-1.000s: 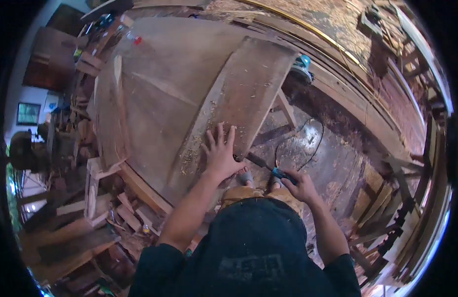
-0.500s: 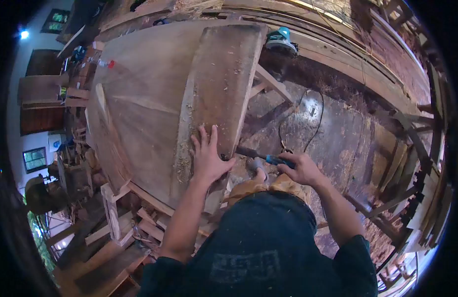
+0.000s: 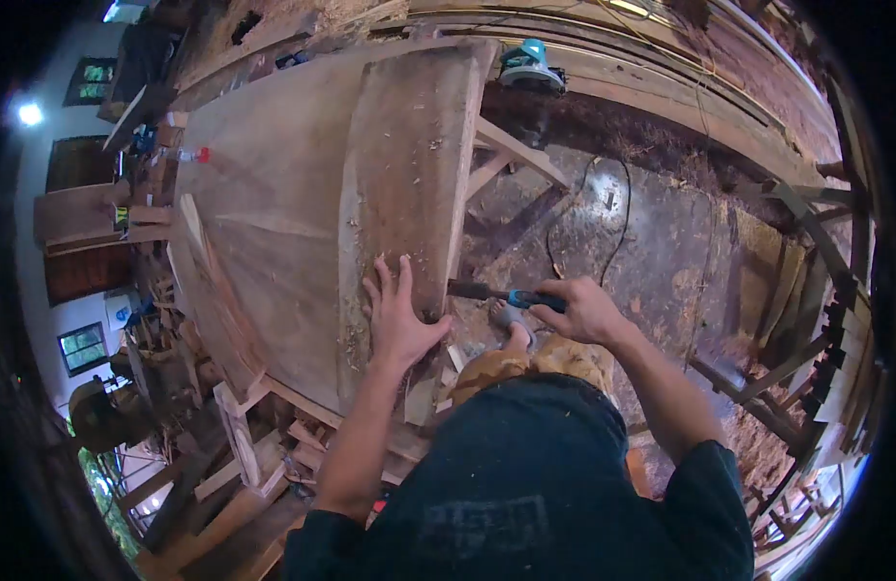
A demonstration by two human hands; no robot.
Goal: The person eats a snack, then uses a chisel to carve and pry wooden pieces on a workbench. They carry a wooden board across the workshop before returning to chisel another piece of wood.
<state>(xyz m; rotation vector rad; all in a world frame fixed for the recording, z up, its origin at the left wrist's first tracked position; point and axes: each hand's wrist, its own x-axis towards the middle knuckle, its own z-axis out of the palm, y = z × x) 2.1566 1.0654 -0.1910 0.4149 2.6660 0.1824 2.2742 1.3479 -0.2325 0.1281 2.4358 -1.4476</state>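
Note:
My left hand (image 3: 401, 327) lies on the near end of a brown wooden board (image 3: 414, 145), fingers spread and thumb near its right edge. The board rests on a large wooden slab (image 3: 264, 165), with shavings (image 3: 353, 329) along its left side. My right hand (image 3: 578, 308) is wrapped round the blue and black handle of a hand tool (image 3: 506, 295). The tool's dark blade points left and its tip meets the board's right edge, close to my left thumb. Whether the tip cuts into the wood cannot be made out.
A teal power tool (image 3: 532, 66) stands beyond the board's far end. A black cord (image 3: 627, 213) loops on the floor at the right. Wooden braces (image 3: 520, 150) stand under the board's right side. Scrap timber (image 3: 273, 455) lies at the lower left.
The view has turned, so the board appears further left and more upright. My left hand is still on the board, and my right hand still holds the tool, which now lies nearly level.

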